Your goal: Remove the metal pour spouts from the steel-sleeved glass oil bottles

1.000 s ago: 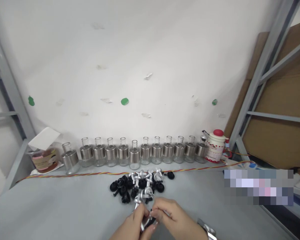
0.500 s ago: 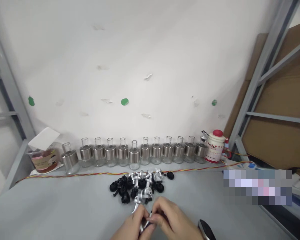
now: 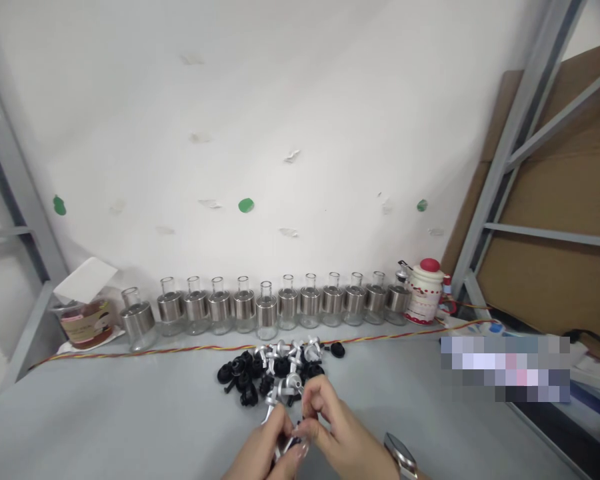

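Note:
Near the front of the grey table, my left hand (image 3: 264, 445) is closed around a small silver pourer spout (image 3: 282, 451), largely hidden by the fingers. My right hand (image 3: 334, 427) meets it from the right, thumb and index finger pinched at the upper end of the piece, where a bit of black shows. Just beyond my fingertips lies a pile of silver pourer spouts (image 3: 294, 382) and black stoppers (image 3: 249, 396). One lone black stopper (image 3: 337, 350) rests at the pile's right edge.
Several glass bottles (image 3: 267, 312) with steel sleeves line the wall; the rightmost bottle (image 3: 398, 300) carries a spout. A cream jar (image 3: 423, 293) with a red lid stands beside it. A twisted cable (image 3: 180, 350) crosses the table. At left is a tissue-topped cup (image 3: 86, 325).
My right hand has lifted slightly and its fingers have bent up over the piece. More of the wrist watch shows. The view has shifted a little; the pile and bottles look unmoved.

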`<state>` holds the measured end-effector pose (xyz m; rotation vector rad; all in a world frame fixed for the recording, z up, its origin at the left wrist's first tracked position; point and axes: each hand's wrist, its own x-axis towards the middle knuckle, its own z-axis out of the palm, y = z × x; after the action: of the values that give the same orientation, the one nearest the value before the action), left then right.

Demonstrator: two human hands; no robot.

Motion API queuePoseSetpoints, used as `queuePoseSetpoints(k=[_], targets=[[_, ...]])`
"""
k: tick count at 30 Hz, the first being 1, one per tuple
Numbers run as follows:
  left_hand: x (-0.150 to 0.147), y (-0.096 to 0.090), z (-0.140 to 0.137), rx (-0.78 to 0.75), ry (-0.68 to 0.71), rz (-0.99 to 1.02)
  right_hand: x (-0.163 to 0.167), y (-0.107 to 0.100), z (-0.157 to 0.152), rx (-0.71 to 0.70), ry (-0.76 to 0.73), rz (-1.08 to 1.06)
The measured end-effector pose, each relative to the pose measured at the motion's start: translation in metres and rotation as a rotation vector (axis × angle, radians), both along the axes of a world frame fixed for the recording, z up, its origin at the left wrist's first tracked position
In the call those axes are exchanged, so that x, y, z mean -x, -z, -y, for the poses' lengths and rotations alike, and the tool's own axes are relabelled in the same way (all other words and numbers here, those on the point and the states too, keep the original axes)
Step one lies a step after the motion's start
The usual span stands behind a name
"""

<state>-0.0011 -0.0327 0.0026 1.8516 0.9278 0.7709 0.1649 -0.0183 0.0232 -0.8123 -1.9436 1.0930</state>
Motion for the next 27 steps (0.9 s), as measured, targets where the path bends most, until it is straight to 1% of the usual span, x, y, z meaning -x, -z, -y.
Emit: queuePoseSetpoints(k=[1,3,6,7,9,11,14,16,17,19,21,24,25,27], targets=[[0.0,0.001,0.0,-0.009,-0.005,-0.002,0.001,0.001,-0.001,0.031,0.003,-0.024],[0.001,0.001,0.0,-0.047,-0.025,-0.01,0.002,0.004,-0.004,0.145,-0.021,-0.082],[0.0,0.0,0.003,-0.099,-0.068,-0.034,0.005,0.01,-0.008,0.358,-0.138,-0.133],[-0.001,-0.001,0.005,-0.099,-0.079,-0.042,0.006,0.011,-0.009,0.405,-0.182,-0.132],[-0.002,-0.003,0.008,-0.096,-0.109,-0.073,0.007,0.011,-0.008,0.436,-0.234,-0.132],[-0.002,-0.005,0.01,-0.096,-0.146,-0.117,0.008,0.011,-0.006,0.421,-0.255,-0.149],[-0.001,-0.007,0.009,-0.012,-0.135,-0.144,0.008,0.016,-0.006,0.422,-0.285,-0.148],[-0.002,-0.005,0.007,0.035,-0.086,-0.112,0.008,0.02,-0.009,0.444,-0.246,-0.11],[-0.002,-0.004,0.006,0.018,-0.076,-0.102,0.008,0.021,-0.011,0.447,-0.194,-0.093],[-0.004,0.001,0.003,-0.087,-0.108,-0.128,0.009,0.02,-0.013,0.404,-0.064,-0.065],[-0.004,0.007,0.0,-0.205,-0.19,-0.192,0.009,0.016,-0.013,0.294,0.034,-0.02],[-0.001,0.012,-0.002,-0.295,-0.281,-0.27,0.008,0.008,-0.008,0.077,0.088,0.106],[0.001,0.013,-0.003,-0.32,-0.281,-0.295,0.008,0.006,-0.006,0.03,0.095,0.14],[0.005,0.015,-0.005,-0.393,-0.252,-0.355,0.007,0.004,-0.004,-0.003,0.09,0.163]])
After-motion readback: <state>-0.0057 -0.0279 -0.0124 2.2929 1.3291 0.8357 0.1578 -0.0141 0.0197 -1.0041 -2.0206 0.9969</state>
